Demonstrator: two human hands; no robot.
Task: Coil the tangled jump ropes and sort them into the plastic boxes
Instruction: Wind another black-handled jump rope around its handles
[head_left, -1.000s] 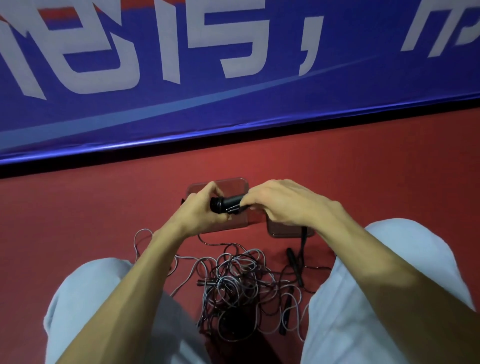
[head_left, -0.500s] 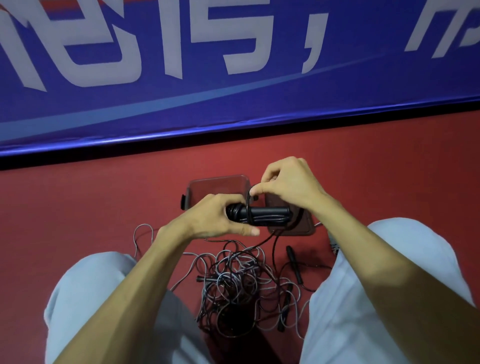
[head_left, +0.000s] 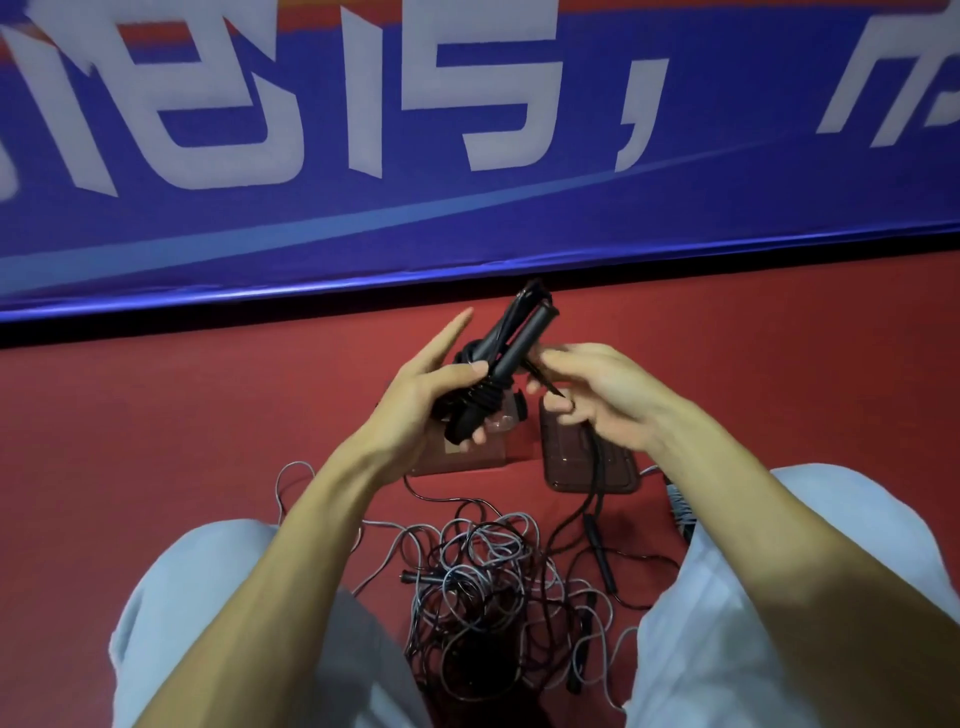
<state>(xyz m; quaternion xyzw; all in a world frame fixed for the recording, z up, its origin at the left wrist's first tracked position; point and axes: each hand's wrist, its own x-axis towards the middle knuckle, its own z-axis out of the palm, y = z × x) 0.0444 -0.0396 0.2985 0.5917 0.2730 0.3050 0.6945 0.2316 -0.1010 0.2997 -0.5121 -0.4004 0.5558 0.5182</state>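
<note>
At floor level: red floor, matte and plain, runs up to the wall; pale trousers at both bottom corners.
Wall: blue banner, large white characters, lighter blue stripe; black strip along its base at the floor line.
Left hand: grips the black jump rope, handles side by side, cord wound round the middle. Thumb on top, lower fingers curled under, index finger straight and off it.
Rope position: in the air above the boxes, tilted, far end toward the banner.
Right hand: just right of the rope, fingers loosely curled, thumb and fingertips pinching a loose cord end.
Boxes: two, side by side on the floor under the hands. Clear box mostly hidden by the left hand; tinted box has a black cord across it.
Tangle: grey and black ropes heaped between the knees, near side of the boxes; black handle at its right edge.
</note>
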